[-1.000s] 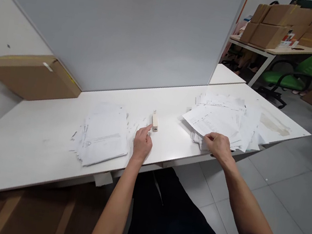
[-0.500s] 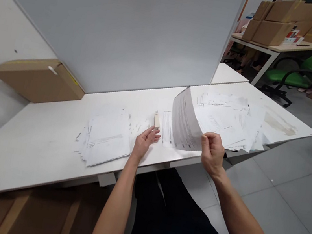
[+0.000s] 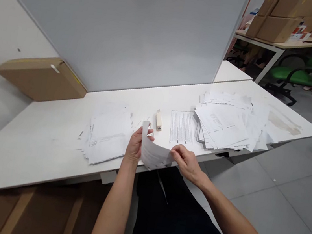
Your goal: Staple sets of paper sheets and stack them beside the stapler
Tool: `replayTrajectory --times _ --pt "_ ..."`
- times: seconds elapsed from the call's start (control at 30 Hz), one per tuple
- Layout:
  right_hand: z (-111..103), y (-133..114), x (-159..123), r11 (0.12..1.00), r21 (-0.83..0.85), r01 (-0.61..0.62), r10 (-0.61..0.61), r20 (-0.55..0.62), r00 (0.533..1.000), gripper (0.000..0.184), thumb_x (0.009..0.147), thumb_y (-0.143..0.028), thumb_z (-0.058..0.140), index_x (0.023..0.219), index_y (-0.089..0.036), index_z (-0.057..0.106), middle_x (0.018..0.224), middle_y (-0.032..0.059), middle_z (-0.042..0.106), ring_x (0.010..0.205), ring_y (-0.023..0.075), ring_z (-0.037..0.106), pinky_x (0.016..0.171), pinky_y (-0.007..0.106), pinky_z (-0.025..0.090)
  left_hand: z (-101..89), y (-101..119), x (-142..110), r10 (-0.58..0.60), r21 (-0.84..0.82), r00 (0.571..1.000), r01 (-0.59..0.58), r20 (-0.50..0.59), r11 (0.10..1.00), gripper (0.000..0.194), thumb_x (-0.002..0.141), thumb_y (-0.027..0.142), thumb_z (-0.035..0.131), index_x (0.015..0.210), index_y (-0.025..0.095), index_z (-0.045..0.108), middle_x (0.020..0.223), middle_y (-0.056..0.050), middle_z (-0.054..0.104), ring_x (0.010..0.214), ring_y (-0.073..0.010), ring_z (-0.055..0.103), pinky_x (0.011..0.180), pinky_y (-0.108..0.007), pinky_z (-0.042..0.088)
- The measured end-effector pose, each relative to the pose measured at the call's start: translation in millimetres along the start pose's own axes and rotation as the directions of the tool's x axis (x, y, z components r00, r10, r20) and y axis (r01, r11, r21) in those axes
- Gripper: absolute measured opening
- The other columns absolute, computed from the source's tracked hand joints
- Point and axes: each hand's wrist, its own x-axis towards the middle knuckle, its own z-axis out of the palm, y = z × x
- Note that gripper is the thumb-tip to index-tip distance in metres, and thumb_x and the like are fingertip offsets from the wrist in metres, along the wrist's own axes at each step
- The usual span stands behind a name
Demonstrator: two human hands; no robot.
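Both hands hold one curved white sheet of paper [image 3: 154,153] at the near edge of the white table [image 3: 34,144]. My left hand [image 3: 135,145] grips its left edge with closed fingers. My right hand [image 3: 186,162] pinches its right edge. A small cream stapler [image 3: 159,120] lies just beyond the sheet. A single printed sheet [image 3: 182,127] lies flat to the right of the stapler. A neat stack of papers [image 3: 108,133] sits left of my left hand. A loose, fanned pile of papers [image 3: 230,119] lies to the right.
A grey partition panel [image 3: 129,24] stands along the table's back. A flat cardboard box [image 3: 41,78] leans at the left. Behind on the right are a desk with cardboard boxes [image 3: 283,18] and a green chair [image 3: 307,70]. Grey tiled floor lies right.
My right hand lifted a sheet off the right pile and carried it left. My left hand left the stapler and now grips the sheet's left edge. One sheet now lies flat beside the stapler.
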Motion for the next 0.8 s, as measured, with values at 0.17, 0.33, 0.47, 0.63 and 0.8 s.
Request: replayTrajectory --times 0.17,0.33,0.47,0.63,0.8 --pt "-5 31 17 0.829 -0.558 0.020 -0.016 0.012 1.000 0.064 0.085 -0.059 0.044 0.128 -0.012 0.048 0.134 0.0209 0.048 0.128 0.0347 0.039 0.099 0.054 0.035 -4.5 -1 10 0.102 -0.094 0.959 -0.131 -0.265 0.987 0.020 0.071 0.014 0.065 0.089 0.021 0.067 0.085 0.000 0.072 0.078 -0.0103 0.066 0.071 -0.020 0.053" --pt "1 51 -3 0.682 -0.670 0.295 -0.125 0.290 0.949 0.074 0.081 -0.051 0.057 0.138 -0.009 0.037 0.145 0.0189 0.035 0.136 0.0340 0.028 0.107 0.056 0.025 -5.7 -1 10 0.113 -0.105 0.932 -0.158 -0.345 0.982 0.024 0.075 0.016 0.061 0.098 0.023 0.065 0.091 -0.001 0.071 0.086 -0.0124 0.065 0.076 -0.024 0.053" --pt "-7 56 -28 0.682 -0.633 0.365 -0.259 0.257 0.931 0.041 0.090 -0.016 0.044 0.131 -0.016 0.048 0.135 0.0110 0.051 0.130 0.0267 0.040 0.105 0.049 0.033 -10.3 0 12 0.151 -0.086 0.914 -0.197 -0.376 0.977 0.021 0.075 0.017 0.061 0.094 0.022 0.065 0.088 -0.001 0.070 0.087 -0.0138 0.066 0.077 -0.025 0.053" --pt "-24 52 -25 0.871 -0.490 0.025 -0.135 -0.190 0.972 0.030 0.092 -0.018 0.037 0.106 -0.018 0.063 0.095 0.0087 0.071 0.088 0.0217 0.066 0.076 0.034 0.050 -11.8 3 13 0.091 -0.215 0.937 -0.171 -0.338 0.961 0.016 0.072 0.018 0.063 0.088 0.020 0.064 0.078 0.000 0.069 0.079 -0.0125 0.065 0.077 -0.025 0.052" --pt "-32 25 2 0.978 -0.133 -0.161 0.026 -0.688 0.725 0.032 0.094 -0.034 0.037 0.099 -0.014 0.062 0.078 0.0071 0.067 0.070 0.0189 0.063 0.061 0.030 0.051 -2.4 1 8 0.152 -0.043 0.912 -0.182 -0.382 0.982 0.041 0.065 0.017 0.066 0.106 0.020 0.059 0.074 0.000 0.067 0.066 -0.0104 0.062 0.065 -0.023 0.049"
